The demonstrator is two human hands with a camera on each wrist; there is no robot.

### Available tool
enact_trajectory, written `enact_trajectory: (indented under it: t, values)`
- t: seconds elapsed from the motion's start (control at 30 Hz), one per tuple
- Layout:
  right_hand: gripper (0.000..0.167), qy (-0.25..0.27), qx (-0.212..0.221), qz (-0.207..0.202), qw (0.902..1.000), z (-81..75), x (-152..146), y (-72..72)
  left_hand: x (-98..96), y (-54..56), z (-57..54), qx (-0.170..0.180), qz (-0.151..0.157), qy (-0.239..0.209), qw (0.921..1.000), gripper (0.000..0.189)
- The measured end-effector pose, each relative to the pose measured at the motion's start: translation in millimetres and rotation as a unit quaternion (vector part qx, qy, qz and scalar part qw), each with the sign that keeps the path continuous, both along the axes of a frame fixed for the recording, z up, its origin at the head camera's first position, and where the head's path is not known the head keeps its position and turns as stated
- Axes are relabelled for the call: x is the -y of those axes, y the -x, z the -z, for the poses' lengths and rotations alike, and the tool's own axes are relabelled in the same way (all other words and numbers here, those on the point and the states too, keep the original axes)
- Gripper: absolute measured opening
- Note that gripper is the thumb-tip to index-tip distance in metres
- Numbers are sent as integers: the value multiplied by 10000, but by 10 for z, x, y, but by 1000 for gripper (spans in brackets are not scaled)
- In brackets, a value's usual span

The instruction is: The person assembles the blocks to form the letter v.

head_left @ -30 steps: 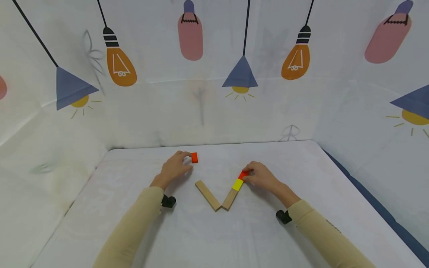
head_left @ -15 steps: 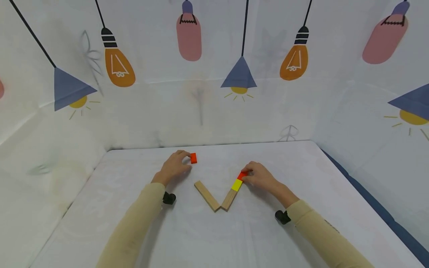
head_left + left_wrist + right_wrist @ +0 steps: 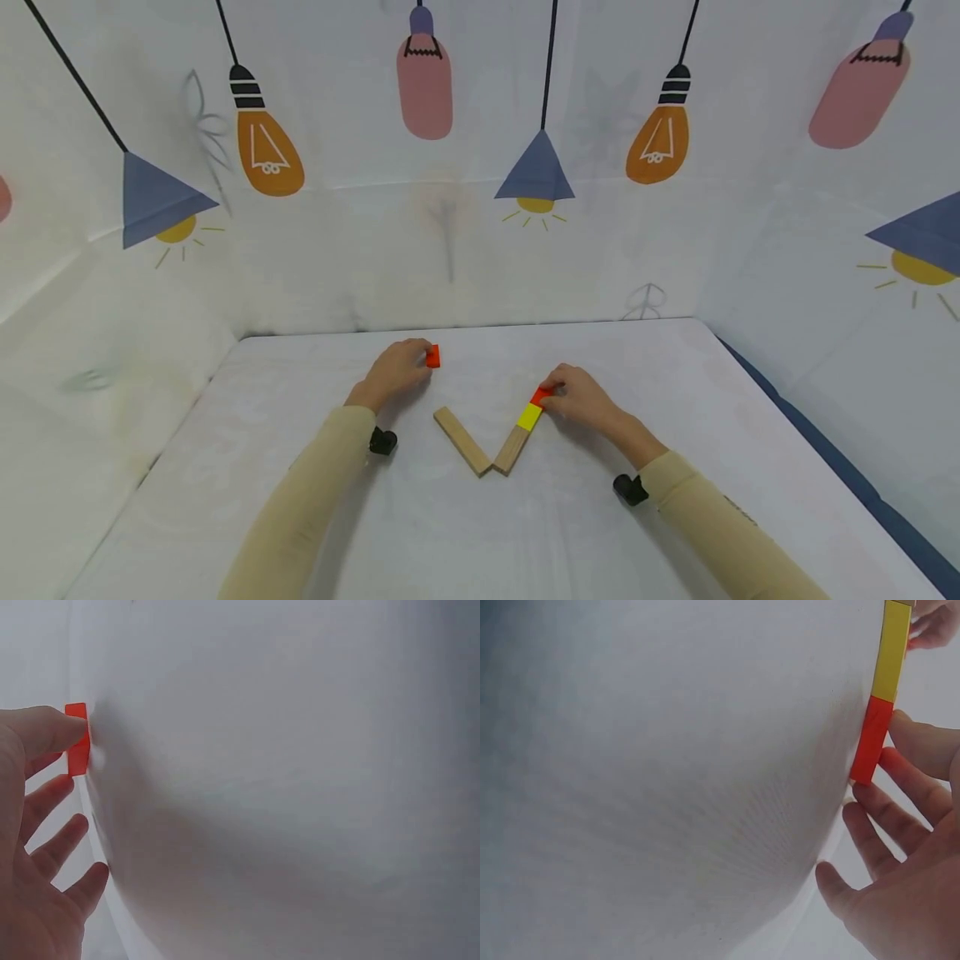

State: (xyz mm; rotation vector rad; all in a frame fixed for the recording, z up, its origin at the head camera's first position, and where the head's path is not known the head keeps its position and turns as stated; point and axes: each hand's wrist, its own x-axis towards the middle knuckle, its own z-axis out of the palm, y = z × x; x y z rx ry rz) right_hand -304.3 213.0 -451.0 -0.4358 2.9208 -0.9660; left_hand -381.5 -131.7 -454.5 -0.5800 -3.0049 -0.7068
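Observation:
Toward the back of the table, my left hand [image 3: 395, 369] pinches a small red block [image 3: 433, 357]. The left wrist view has the thumb on this block [image 3: 77, 759], while the other fingers are spread below. To the right, my right hand [image 3: 585, 398] holds a second red block [image 3: 539, 397] between thumb and fingers. That block meets the end of a yellow block [image 3: 529, 417], as the right wrist view also shows. The yellow block continues from a plain wooden block [image 3: 512, 450]. A longer wooden block [image 3: 463, 442] slants the other way, and their near ends meet in a V.
The white table [image 3: 480, 542] has its back edge against a wall covering [image 3: 345, 250] printed with lamps and bulbs. Dark blue material [image 3: 840, 458] runs along the right edge. A black wrist camera [image 3: 382, 442] sits under the left sleeve, another [image 3: 630, 489] under the right.
My left thumb and fingers have come together on the red block, where the thumb stood apart before. The right hand and the V of blocks look the same, apart from a slight camera shift.

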Motion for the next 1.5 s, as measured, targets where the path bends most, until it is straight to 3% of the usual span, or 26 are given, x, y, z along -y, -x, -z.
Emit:
enact_trajectory:
  t: [0.47,0.7,1.1,1.5]
  values:
    - [23,-39,109,109,9999,-20,22,-14,-68,59,-90,396,-16,131,9991,29]
    - [24,-71,98,128,9998,-27,9,-13,-67,29,-106,283,15,320,9991,27]
    - [22,-97,53,113,9999,-18,35,-20,-46,-9,-166,379,-163,718,9966,30]
    - [19,-35,-10,174,9998,-15,42,-27,-59,7,-149,102,-257,974,9949,27]
